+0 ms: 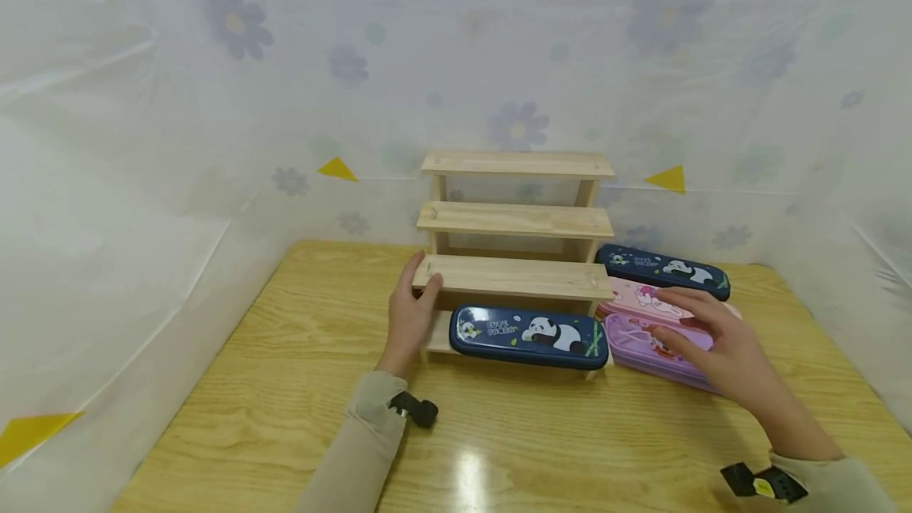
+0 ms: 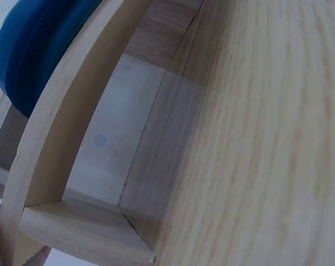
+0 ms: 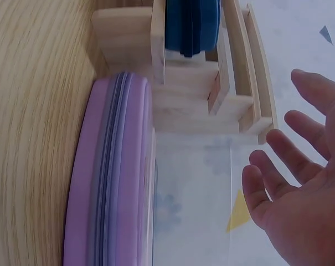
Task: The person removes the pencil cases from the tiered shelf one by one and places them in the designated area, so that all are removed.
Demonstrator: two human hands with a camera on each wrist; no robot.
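Observation:
A stepped wooden shelf (image 1: pixel 513 275) with several tiers stands on the table. At its left side my left hand (image 1: pixel 408 327) holds the end of a middle tier, thumb over the top and fingers at the edge. On the lowest tier lies a dark blue pencil case (image 1: pixel 506 347) with a panda print, its zipper side showing in the right wrist view. My right hand (image 1: pixel 737 355) is held over a purple pencil case (image 1: pixel 634 343), fingers spread and nothing in them; the right wrist view shows the palm apart from the purple case (image 3: pixel 112 172).
Behind the purple case lie a pink pencil case (image 1: pixel 630 295) and another dark blue panda case (image 1: pixel 644 266), right of the shelf. The wood-grain table (image 1: pixel 299 339) is enclosed by a pale flower-print curtain (image 1: pixel 356 85) at the back and sides.

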